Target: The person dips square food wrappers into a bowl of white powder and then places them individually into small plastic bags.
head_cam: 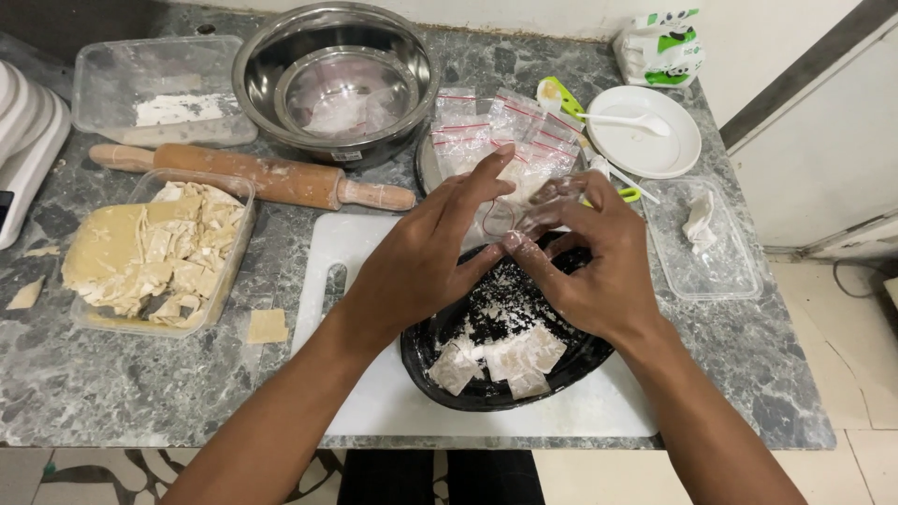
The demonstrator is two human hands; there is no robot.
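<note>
Small clear zip bag [524, 210] pinched by fingertips of left hand [421, 262] and right hand [594, 271], above black tray [561, 369] at bench's front edge (thin, limp, slippery film; likely best gripped at the mouth).

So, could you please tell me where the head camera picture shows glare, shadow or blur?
Head view: bright highlights gleam on the steel bowl; both hands, left hand and right hand, look fairly sharp, while the clear bag between them is hard to make out; soft shadows lie under the forearms on the white cutting board; the straight edges bend slightly near the corners.
</note>
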